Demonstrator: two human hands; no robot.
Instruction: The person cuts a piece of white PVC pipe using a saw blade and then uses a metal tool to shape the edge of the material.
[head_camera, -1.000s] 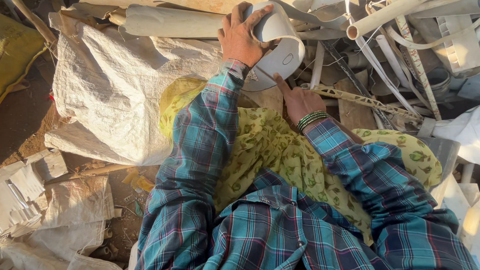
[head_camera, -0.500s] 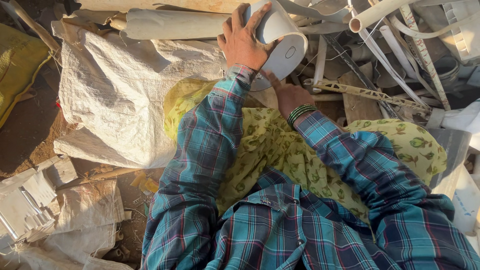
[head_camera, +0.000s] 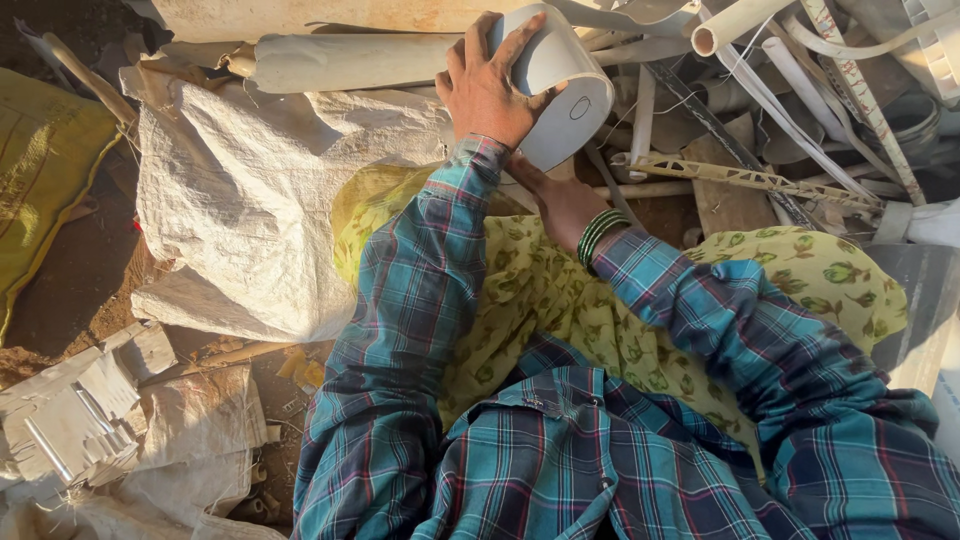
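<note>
Here, at nine o'clock, a white woven sack lies slumped on the ground. Just above it a pale pipe runs flat, its long axis from nine to three, meeting a wide white pipe fitting at twelve o'clock. The left hand wraps that fitting, fingers curled over its curved top. The right hand sits just beneath, at the fitting's six o'clock; whether it grips I cannot tell. Loose white strips pile toward two o'clock.
</note>
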